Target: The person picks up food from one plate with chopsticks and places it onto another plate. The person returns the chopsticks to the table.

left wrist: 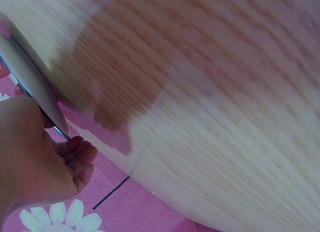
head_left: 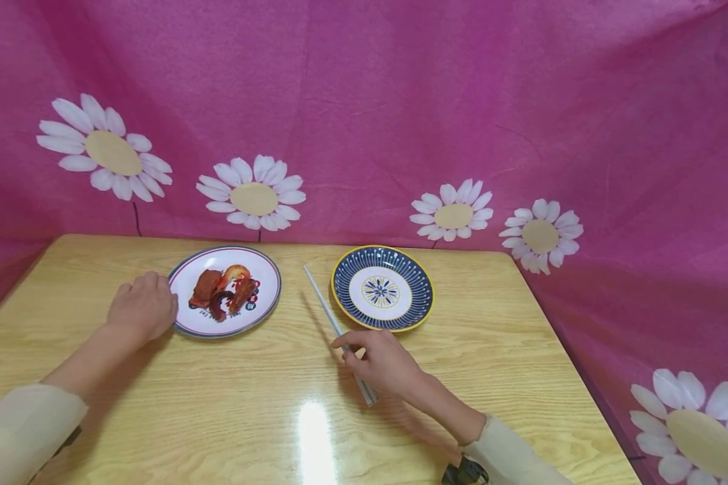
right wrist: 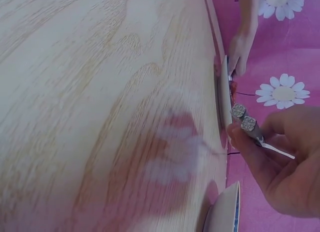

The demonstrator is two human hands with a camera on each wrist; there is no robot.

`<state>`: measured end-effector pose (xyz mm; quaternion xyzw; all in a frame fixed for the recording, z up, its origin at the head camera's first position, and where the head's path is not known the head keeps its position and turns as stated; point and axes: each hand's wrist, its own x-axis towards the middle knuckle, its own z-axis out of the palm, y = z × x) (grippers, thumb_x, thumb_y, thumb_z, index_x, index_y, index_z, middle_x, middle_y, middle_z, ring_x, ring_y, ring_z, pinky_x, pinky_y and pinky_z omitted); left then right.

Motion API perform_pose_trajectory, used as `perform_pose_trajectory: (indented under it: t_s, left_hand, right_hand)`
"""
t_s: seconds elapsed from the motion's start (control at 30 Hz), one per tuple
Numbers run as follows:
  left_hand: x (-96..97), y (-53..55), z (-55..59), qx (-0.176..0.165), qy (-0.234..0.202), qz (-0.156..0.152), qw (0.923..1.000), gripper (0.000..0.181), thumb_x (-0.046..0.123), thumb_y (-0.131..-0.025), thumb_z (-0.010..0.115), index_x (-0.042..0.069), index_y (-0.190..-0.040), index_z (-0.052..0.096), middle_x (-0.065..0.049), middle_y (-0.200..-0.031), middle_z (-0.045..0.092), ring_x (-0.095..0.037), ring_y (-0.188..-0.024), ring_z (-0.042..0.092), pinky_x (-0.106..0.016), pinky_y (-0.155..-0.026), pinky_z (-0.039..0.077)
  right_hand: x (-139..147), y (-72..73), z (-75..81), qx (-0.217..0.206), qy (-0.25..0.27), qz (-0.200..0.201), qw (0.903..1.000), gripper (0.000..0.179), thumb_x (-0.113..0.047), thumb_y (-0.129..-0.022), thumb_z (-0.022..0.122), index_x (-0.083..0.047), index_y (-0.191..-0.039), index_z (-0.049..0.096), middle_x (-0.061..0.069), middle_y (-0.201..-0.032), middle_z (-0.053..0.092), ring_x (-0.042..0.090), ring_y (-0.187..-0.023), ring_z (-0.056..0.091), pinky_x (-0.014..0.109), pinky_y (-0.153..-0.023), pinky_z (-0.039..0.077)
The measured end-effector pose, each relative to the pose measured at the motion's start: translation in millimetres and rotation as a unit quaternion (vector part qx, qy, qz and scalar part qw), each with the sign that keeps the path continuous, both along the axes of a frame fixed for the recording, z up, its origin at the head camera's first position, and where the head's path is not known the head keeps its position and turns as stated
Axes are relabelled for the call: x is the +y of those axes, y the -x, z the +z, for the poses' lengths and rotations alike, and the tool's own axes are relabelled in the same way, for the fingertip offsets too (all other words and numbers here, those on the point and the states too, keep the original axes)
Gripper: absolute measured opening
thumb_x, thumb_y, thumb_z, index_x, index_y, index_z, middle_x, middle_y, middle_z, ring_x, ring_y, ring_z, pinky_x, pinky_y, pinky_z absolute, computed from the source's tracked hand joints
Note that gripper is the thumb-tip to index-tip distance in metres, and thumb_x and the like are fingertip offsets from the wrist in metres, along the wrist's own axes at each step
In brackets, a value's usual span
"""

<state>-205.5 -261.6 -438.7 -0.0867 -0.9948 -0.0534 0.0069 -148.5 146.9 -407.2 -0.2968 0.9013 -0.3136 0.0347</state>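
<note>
At the left, my left hand [head_left: 144, 306] grips the near-left rim of a white plate [head_left: 265, 276] with a dark blue edge. The left wrist view has the fingers curled at the plate's edge. On that plate lie a reddish-brown chunk [head_left: 205, 288], an orange shrimp-like piece [head_left: 236, 271], a dark curled piece [head_left: 217, 307] and a brown piece [head_left: 243, 294]. My right hand [head_left: 383, 360] holds a pair of metal chopsticks [head_left: 323, 295] above the table, tips pointing away. Their patterned butt ends show in the right wrist view.
Just beyond my right hand stands a blue-and-white patterned dish [head_left: 421, 296] with a yellow rim, with nothing on it. Both plates stand on a light wooden table [head_left: 230, 404]. A pink cloth [head_left: 364, 121] with daisies hangs behind and at the right.
</note>
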Motion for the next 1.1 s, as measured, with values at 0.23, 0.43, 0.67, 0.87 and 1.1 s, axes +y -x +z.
perform_pose_trajectory:
  t_s: [0.23, 0.43, 0.67, 0.87, 1.1]
  left_hand:
    - [0.0, -1.9, 1.9, -0.008, 0.001, 0.005, 1.0, 0.037, 0.014, -0.099, 0.042, -0.022, -0.105, 0.042, -0.031, -0.098, 0.044, -0.048, -0.097, 0.047, -0.057, -0.078, 0.039]
    - [-0.5, -0.8, 1.3, -0.006, -0.004, 0.004, 1.0, 0.037, 0.014, -0.1, 0.042, -0.022, -0.106, 0.042, -0.031, -0.097, 0.044, -0.048, -0.096, 0.047, -0.057, -0.078, 0.04]
    - [0.0, 0.4, 1.2, -0.007, 0.0, 0.004, 1.0, 0.038, 0.014, -0.1, 0.042, -0.023, -0.107, 0.042, -0.032, -0.098, 0.045, -0.049, -0.098, 0.047, -0.058, -0.079, 0.04]
    - [0.4, -0.3, 2.4, -0.012, 0.002, 0.004, 0.9999, 0.039, 0.014, -0.099, 0.042, -0.024, -0.108, 0.042, -0.032, -0.097, 0.045, -0.048, -0.097, 0.047, -0.058, -0.079, 0.04]
    - [1.6, -0.5, 1.6, -0.016, 0.004, 0.006, 0.9998, 0.039, 0.014, -0.1, 0.042, -0.024, -0.108, 0.042, -0.031, -0.097, 0.045, -0.048, -0.098, 0.047, -0.058, -0.08, 0.04]
  right_hand:
    - [-0.6, 0.4, -2.1, 0.012, 0.017, 0.023, 0.9995, 0.023, -0.004, -0.089, 0.063, -0.005, -0.109, 0.075, 0.0, -0.086, 0.072, 0.003, -0.068, 0.065, 0.022, -0.064, 0.053]
    - [-1.2, 1.1, -3.5, -0.003, 0.036, 0.053, 0.998, 0.022, -0.005, -0.093, 0.061, -0.005, -0.111, 0.073, 0.004, -0.095, 0.074, 0.007, -0.083, 0.069, 0.023, -0.074, 0.055]
    - [-1.8, 0.4, -2.9, 0.01, 0.048, 0.064, 0.9968, 0.02, -0.007, -0.094, 0.059, -0.004, -0.11, 0.073, 0.005, -0.097, 0.073, 0.007, -0.087, 0.069, 0.024, -0.075, 0.056]
    - [-1.4, 1.1, -2.4, 0.022, 0.051, 0.053, 0.997, 0.023, -0.007, -0.095, 0.057, -0.005, -0.112, 0.073, 0.004, -0.1, 0.072, 0.003, -0.083, 0.068, 0.018, -0.071, 0.054]
    - [-0.8, 2.3, 2.2, 0.044, 0.037, 0.039, 0.9976, 0.036, -0.003, -0.091, 0.048, -0.013, -0.113, 0.074, -0.009, -0.075, 0.061, -0.004, -0.054, 0.044, 0.018, -0.051, 0.04]
